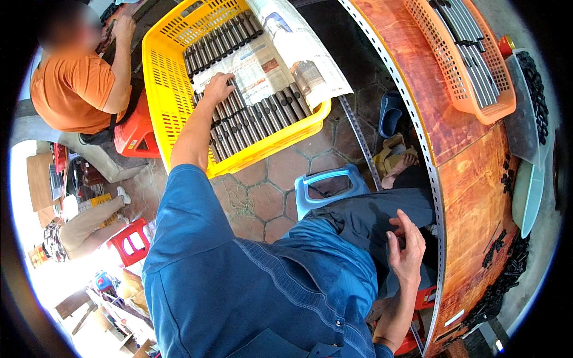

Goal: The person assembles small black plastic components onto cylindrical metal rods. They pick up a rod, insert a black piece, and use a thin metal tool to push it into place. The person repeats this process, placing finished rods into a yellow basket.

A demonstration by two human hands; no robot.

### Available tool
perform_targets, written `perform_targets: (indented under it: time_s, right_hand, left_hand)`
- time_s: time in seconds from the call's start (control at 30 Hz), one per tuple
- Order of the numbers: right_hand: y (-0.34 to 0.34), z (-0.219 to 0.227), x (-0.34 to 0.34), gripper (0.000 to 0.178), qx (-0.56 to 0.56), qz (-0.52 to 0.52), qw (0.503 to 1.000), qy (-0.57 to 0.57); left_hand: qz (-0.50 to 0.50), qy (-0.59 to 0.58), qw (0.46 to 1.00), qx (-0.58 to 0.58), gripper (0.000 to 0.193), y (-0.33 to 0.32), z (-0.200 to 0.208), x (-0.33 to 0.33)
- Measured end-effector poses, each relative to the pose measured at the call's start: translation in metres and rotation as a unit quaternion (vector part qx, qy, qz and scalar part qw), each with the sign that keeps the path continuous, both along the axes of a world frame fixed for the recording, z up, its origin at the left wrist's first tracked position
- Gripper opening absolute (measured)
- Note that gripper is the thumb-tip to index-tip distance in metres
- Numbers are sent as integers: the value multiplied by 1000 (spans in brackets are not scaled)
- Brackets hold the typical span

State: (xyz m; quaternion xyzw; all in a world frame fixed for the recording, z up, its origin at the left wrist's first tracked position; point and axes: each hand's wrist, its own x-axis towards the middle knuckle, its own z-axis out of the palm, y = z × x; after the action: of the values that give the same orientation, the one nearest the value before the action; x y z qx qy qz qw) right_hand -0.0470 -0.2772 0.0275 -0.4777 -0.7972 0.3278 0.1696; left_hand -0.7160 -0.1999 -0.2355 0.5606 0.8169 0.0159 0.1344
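Note:
My left hand (pixel 218 89) reaches into a yellow plastic crate (pixel 156 89), its thumb and fingers closed about the upper end of a dark grey metal tube (pixel 239 99). Rows of similar tubes (pixel 262 119), each with a hole near one end, lie side by side below that hand. Another row (pixel 221 45) fills the crate's far side. Newspaper (pixel 256 62) lines the space between the rows and hangs over the right rim. My right hand (pixel 407 246) hovers above my right thigh beside the table edge, fingers apart and holding nothing.
A reddish wooden table (pixel 471 197) with a perforated metal edge stands at right. It bears an orange basket (pixel 444 65) of metal rods and piles of small black parts (pixel 501 292). A blue stool (pixel 301 194) stands ahead of me. A person in orange (pixel 77 89) sits at left.

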Motion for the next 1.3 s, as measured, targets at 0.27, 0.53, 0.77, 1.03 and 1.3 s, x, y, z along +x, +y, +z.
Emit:
perform_targets:
  time_s: [0.27, 0.53, 0.77, 1.03, 1.3]
  right_hand:
    - [-3, 1, 3, 55, -5, -6, 1000, 5]
    - [-5, 2, 3, 54, 4, -8, 1000, 4]
    - [-6, 8, 7, 50, 36, -10, 999, 12]
    - [9, 39, 50, 46, 146, 9, 989, 20]
    - [46, 47, 123, 38, 242, 13, 970, -26]
  left_hand:
    - [-19, 11, 1000, 13, 44, -4, 11, 7]
    - [-66, 32, 997, 7, 42, -3, 20, 17]
    - [-49, 35, 998, 7, 41, -2, 25, 20]
    - [-107, -37, 991, 73, 36, -5, 60, 28]
    - [-102, -84, 972, 195, 30, 22, 226, 99]
